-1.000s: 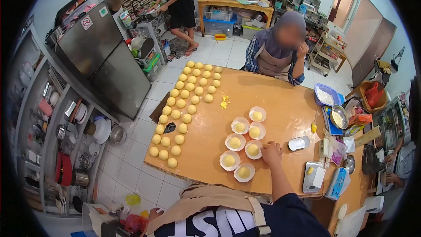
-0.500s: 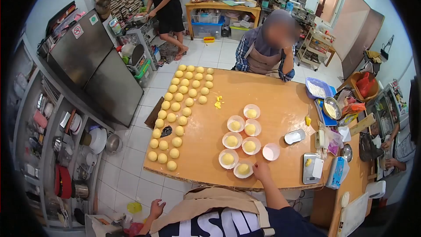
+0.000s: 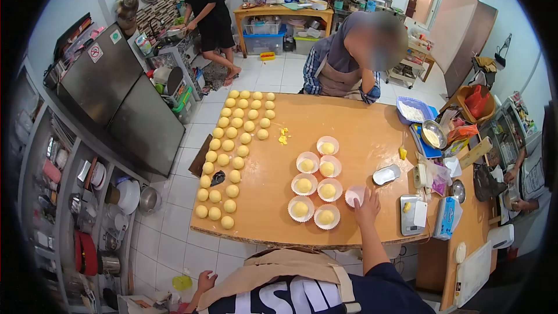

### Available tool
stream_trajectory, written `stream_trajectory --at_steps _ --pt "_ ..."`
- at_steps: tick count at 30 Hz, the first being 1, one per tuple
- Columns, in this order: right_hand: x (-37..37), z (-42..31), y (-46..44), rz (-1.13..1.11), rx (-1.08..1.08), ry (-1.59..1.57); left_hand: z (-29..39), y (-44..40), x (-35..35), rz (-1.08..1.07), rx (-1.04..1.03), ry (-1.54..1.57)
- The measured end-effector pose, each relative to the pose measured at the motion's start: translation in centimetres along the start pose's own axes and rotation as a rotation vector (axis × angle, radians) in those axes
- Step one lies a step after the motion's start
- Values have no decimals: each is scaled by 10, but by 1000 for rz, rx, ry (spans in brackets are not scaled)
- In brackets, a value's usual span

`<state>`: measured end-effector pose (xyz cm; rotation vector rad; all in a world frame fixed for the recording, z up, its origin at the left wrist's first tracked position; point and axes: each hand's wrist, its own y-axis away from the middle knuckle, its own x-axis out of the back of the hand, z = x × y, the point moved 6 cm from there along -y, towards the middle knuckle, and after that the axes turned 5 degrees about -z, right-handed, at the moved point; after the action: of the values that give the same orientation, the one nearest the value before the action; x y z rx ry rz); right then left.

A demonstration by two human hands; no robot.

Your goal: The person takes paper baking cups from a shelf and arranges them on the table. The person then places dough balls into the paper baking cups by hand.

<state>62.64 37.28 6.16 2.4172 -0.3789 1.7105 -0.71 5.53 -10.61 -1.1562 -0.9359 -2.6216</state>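
My right hand [image 3: 367,208] reaches over the front of the wooden table [image 3: 279,192], its fingers apart at the right edge of a paper baking cup [image 3: 351,195] with no dough visible in it. To its left stand several white paper cups, each with a pale yellow dough ball, such as the nearest dough ball [image 3: 326,217]. My left hand [image 3: 206,281] hangs below the table's front edge with its fingers loosely apart and nothing in it. Rows of dough balls [image 3: 231,206] lie along the table's left side.
A metal tin [image 3: 386,174] and a kitchen scale [image 3: 412,215] sit at right, near a blue tissue pack [image 3: 447,218]. Yellow scraps [image 3: 283,136] lie mid-table. One person [image 3: 343,64] sits opposite; another [image 3: 209,11] stands behind. A third person's hand [image 3: 526,204] shows far right.
My right hand has moved right and away from me, from beside the nearest filled cup to the cup without dough. My left hand stays low. The whole view has shifted slightly.
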Motion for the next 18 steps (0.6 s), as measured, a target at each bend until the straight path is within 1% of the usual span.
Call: stream_trajectory --at_steps 2,5,8,11,14,17,18 --pt "-10 5 -7 -94 -69 30 -16 1 -8 -7 87 -25" --pt "-18 6 -3 -93 -81 94 -26 -4 -13 -22 41 9" --pt "-27 7 -2 -20 -25 174 -19 1 -10 62 -21 -8" --pt "-25 4 1 -43 24 194 -19 -1 -15 101 -38 13" --pt "-30 7 0 22 159 165 -11 4 -14 76 47 15" --pt "-31 9 -3 218 336 163 -8 7 -17 84 7 10" --pt "-25 5 -5 220 320 99 -8 7 -17 71 16 -6"
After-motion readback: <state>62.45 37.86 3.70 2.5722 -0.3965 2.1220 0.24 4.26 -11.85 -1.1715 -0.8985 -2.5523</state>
